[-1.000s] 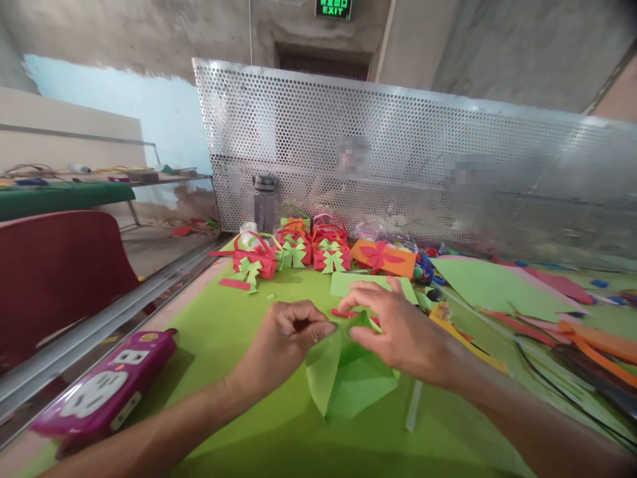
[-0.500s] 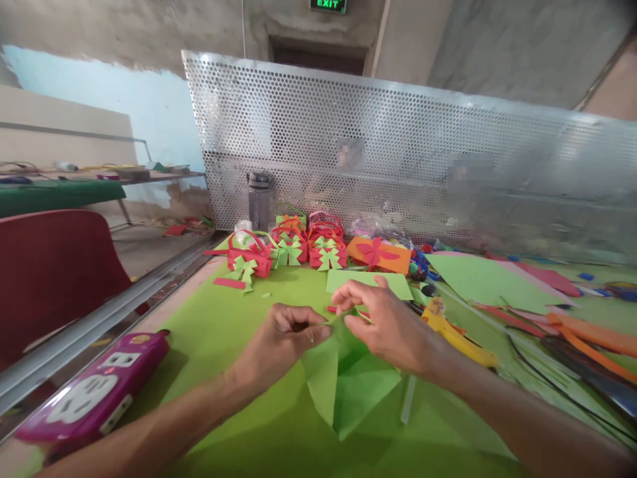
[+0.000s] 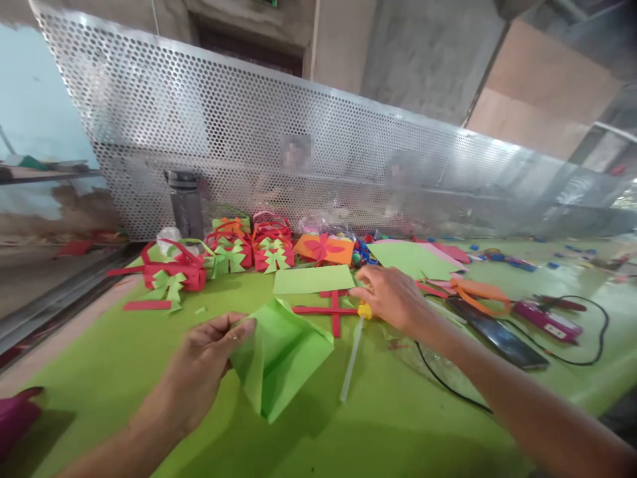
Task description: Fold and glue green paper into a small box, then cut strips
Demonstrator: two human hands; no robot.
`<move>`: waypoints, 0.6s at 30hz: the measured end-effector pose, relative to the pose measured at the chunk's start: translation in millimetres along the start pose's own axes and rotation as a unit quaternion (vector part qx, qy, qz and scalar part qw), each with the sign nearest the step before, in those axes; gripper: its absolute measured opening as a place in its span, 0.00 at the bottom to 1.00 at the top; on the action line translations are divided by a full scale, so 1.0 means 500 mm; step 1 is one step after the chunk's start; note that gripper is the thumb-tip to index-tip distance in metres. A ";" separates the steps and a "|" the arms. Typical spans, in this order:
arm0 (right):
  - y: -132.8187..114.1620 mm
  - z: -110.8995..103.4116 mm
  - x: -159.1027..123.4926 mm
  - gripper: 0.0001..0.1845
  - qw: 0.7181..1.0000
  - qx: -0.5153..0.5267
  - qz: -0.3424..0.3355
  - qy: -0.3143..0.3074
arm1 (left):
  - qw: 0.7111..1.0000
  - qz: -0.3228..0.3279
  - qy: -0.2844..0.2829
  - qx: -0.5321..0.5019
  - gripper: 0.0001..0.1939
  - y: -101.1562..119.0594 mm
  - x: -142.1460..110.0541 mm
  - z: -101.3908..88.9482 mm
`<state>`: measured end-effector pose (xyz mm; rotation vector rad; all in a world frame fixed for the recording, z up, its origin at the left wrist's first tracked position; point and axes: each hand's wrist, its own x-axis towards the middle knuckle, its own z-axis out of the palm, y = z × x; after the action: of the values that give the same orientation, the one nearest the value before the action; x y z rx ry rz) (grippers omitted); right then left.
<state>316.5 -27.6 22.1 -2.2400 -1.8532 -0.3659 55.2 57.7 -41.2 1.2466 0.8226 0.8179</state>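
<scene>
My left hand [image 3: 212,362] pinches the left corner of a folded green paper piece [image 3: 283,358], which opens into a pocket shape above the table. My right hand [image 3: 393,295] is closed around a yellow hot glue gun [image 3: 365,311]. Most of the gun is hidden by the fingers and palm. A clear glue stick [image 3: 351,362] sticks out of it toward me. Beyond the paper lie crossed red paper strips [image 3: 336,322] and a light green paper rectangle [image 3: 313,279].
Red paper baskets with green bows [image 3: 174,275] stand along the back left, near a grey bottle [image 3: 186,202]. A perforated metal panel [image 3: 239,119] borders the table. At right lie a phone [image 3: 502,335], an orange strip [image 3: 480,297], a purple power strip [image 3: 547,322] and a black cord.
My right hand has left the green paper and moved right onto the glue gun. My left hand keeps the paper, now lower left in view. The view has turned right.
</scene>
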 end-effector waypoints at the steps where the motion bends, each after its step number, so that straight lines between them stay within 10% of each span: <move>1: 0.023 0.009 -0.008 0.10 0.999 -0.027 0.021 -0.005 | 1.000 -0.005 -0.003 -0.006 0.12 0.000 0.001 0.001; 9: 0.110 0.098 -0.061 0.23 0.988 -0.119 0.063 -0.069 | 0.998 0.019 0.047 -0.035 0.13 -0.007 0.009 0.002; 18: 0.145 0.146 -0.059 0.19 0.995 -0.072 0.060 0.036 | 0.996 0.069 0.047 -0.023 0.11 -0.011 0.008 0.005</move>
<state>386.8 -45.6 -57.1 -2.3835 -1.6953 -0.5680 59.8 59.3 -46.8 1.2408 0.7953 1.0086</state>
